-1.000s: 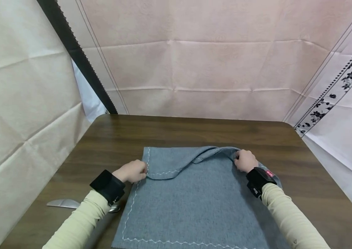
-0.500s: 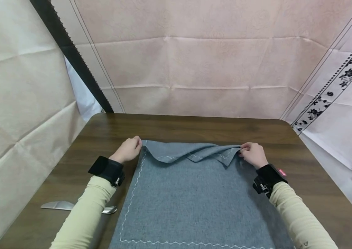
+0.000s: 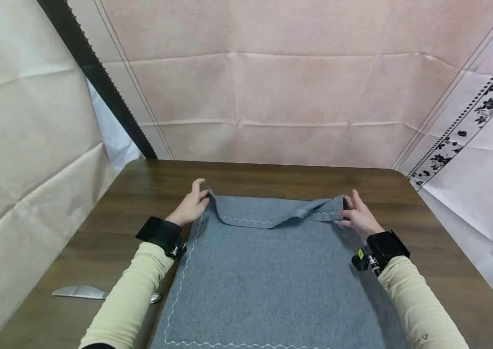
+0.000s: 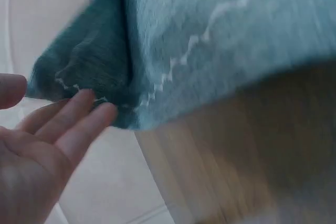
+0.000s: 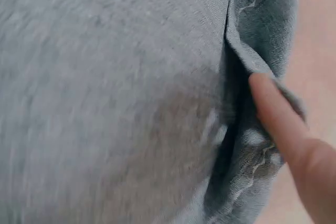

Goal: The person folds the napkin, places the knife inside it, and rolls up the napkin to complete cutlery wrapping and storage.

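A blue-grey cloth (image 3: 272, 281) with white wavy stitching lies on the table, its far edge turned over into a flap (image 3: 253, 213) along the top. My left hand (image 3: 191, 206) is at the flap's left end. In the left wrist view its fingers (image 4: 73, 124) are extended against the cloth's corner, and the thumb stands apart. At the right end of the flap is my right hand (image 3: 359, 216), fingers spread. In the right wrist view one straight digit (image 5: 281, 116) touches the folded edge; the other fingers are hidden there.
Beneath the cloth is a brown wooden table (image 3: 272, 177). A silver blade (image 3: 78, 292) lies at the left, and a rounded metal end (image 3: 156, 297) shows past the left forearm; the forearm hides whether they join. Pale cloth sheets (image 3: 299, 92) hang behind the table.
Both hands have moved toward the far edge, and their fingers have spread. The loose, rumpled flap has become narrower and straighter, its right corner now folded in beside the right hand.
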Demonstrator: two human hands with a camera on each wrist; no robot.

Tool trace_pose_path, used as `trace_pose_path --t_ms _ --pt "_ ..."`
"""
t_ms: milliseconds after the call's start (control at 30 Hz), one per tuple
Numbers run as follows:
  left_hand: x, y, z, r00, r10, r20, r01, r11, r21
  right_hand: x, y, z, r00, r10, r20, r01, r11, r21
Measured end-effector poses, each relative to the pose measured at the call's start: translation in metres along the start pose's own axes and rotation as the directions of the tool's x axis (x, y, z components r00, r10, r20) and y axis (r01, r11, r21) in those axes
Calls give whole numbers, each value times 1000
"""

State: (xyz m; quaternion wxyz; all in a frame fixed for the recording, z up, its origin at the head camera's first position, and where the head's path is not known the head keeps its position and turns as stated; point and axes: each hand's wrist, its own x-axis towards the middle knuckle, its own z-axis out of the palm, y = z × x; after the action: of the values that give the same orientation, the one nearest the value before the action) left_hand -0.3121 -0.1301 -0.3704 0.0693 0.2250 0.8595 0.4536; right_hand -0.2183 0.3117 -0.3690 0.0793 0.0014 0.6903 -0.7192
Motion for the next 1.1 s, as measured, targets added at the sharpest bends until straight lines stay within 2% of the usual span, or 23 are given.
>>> trace_pose_path --t_ms 133,267,367,500,600,633,667,733,767,800,833,867,900,933,967,1033,1100 --pt "5 5 6 999 29 29 -26 996 -88 17 15 -12 997 -77 26 73 989 130" --pt "9 3 10 999 32 41 -28 995 -94 44 34 -28 992 -129 16 126 982 138" --pt "9 -1 13 999 -28 27 27 999 46 52 34 -26 988 -151 18 147 977 158" --pt "9 -3 14 995 -95 10 89 954 288 47 13 -6 985 -172 -4 167 949 267" --pt "10 -3 15 997 -45 59 23 942 333 43 -1 7 984 -170 -59 180 936 303" --pt "12 -3 16 996 -22 90 -8 948 318 42 -4 8 982 -169 -86 187 938 293" --pt "13 -2 18 992 3 127 -40 955 294 42 -4 9 976 -176 -125 201 952 232" --pt "14 -2 21 978 47 202 -94 968 232 41 0 9 949 -236 -210 242 970 0" --pt "15 -3 22 971 58 231 -106 973 204 41 5 9 927 -283 -245 248 955 -165" --pt "15 -3 24 966 58 252 -104 979 174 40 9 8 903 -339 -263 243 909 -339" --pt "16 -4 25 961 68 269 -112 982 149 39 12 7 886 -383 -262 217 841 -496" --pt "17 -4 25 957 84 279 -125 983 133 38 15 6 873 -424 -243 186 748 -637" --pt "28 -24 29 952 119 281 -156 981 113 37 18 5 871 -451 -195 174 654 -736" --pt "29 -25 30 955 120 270 -156 981 115 36 20 5 880 -458 -127 177 563 -807" --pt "30 -26 31 960 110 259 -149 980 134 35 21 4 896 -443 -35 207 486 -849" --pt "33 -28 33 970 98 222 -145 968 207 34 20 4 923 -360 137 282 392 -876" --pt "35 -28 36 982 73 176 -123 947 296 33 21 4 924 -283 258 348 338 -875"
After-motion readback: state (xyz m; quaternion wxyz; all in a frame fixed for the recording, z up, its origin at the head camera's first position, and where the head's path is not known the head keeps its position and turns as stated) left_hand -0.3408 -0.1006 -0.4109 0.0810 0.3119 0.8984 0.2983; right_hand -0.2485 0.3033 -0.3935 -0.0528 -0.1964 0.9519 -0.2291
